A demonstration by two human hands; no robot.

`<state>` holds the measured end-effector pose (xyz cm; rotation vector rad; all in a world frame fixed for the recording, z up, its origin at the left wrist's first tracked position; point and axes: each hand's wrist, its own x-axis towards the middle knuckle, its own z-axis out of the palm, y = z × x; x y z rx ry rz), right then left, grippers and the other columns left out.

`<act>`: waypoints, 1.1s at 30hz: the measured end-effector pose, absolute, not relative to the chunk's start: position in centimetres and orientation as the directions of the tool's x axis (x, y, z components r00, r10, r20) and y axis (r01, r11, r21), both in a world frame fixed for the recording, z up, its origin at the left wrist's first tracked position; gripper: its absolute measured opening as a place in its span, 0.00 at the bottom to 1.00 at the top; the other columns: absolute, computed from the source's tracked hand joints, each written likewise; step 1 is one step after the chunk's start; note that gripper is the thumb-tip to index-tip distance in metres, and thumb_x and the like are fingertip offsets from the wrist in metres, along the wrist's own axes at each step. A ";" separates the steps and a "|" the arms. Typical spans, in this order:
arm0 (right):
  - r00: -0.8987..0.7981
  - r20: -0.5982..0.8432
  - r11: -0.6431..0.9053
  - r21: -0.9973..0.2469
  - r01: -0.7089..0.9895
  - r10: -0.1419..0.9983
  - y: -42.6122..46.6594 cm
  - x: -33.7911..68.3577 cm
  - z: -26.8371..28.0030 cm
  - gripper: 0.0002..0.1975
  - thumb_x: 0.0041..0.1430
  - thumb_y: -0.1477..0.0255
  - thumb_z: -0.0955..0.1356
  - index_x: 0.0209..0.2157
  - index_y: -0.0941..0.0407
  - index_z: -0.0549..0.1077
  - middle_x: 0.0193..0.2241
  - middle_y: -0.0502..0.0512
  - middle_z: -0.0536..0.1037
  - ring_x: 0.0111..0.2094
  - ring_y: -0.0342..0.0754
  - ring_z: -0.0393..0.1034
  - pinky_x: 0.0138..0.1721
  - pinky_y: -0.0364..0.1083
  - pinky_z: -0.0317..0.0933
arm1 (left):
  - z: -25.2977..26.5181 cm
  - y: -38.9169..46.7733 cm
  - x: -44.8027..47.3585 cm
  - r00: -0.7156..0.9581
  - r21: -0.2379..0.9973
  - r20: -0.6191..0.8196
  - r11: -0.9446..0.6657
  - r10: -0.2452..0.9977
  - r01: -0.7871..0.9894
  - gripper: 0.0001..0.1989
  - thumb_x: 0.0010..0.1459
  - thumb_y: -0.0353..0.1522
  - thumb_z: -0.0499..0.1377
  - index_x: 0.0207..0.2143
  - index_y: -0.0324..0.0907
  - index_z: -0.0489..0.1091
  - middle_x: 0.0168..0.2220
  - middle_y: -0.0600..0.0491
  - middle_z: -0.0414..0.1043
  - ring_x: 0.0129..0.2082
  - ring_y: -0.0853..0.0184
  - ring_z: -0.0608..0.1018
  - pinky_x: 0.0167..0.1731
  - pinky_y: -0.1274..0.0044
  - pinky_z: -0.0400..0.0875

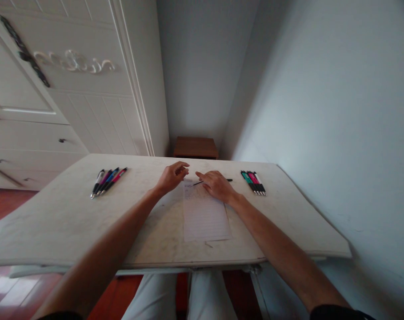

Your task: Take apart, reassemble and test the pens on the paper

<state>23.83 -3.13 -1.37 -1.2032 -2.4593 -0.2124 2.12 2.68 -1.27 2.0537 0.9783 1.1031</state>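
Note:
A lined sheet of paper [206, 218] with some handwriting along its top lies in the middle of the table. My left hand [173, 177] is just off the paper's upper left corner, fingers loosely bent and apart, holding nothing. Over the top right of the sheet is my right hand [218, 184], its index finger stretched out to the left. A thin dark pen or refill [230, 180] lies nearly flat across the top of the paper. Its middle is hidden by my right hand, and I cannot make out any grip on it.
On the left of the white table [142, 253] lie several pens [108, 181] side by side. Another row of pens [253, 182] is at the right. Beyond the far edge stands a brown wooden cabinet [195, 144]. A white wardrobe [88, 111] is at left, a wall [322, 111] at right.

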 end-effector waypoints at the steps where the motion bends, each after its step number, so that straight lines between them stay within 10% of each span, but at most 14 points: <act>1: -0.560 0.404 0.616 -0.013 0.788 0.724 -3.1 23.8 -1.5 0.24 0.61 0.80 0.64 0.59 0.60 0.64 0.38 0.59 0.79 0.42 0.52 0.70 0.48 0.51 0.59 | -1.2 2.7 2.1 0.385 0.782 0.421 -0.543 0.822 0.306 0.17 0.58 0.37 0.55 0.46 0.38 0.71 0.31 0.51 0.76 0.23 0.71 0.74 0.26 0.79 0.70; 33: -0.677 0.250 0.584 0.357 0.729 0.692 -4.0 22.0 0.1 0.11 0.67 0.76 0.61 0.41 0.62 0.75 0.33 0.60 0.77 0.38 0.52 0.68 0.41 0.50 0.54 | -0.4 2.8 2.3 0.334 0.850 0.369 -0.461 0.867 0.256 0.13 0.52 0.39 0.62 0.33 0.37 0.74 0.28 0.51 0.76 0.24 0.70 0.75 0.25 0.79 0.70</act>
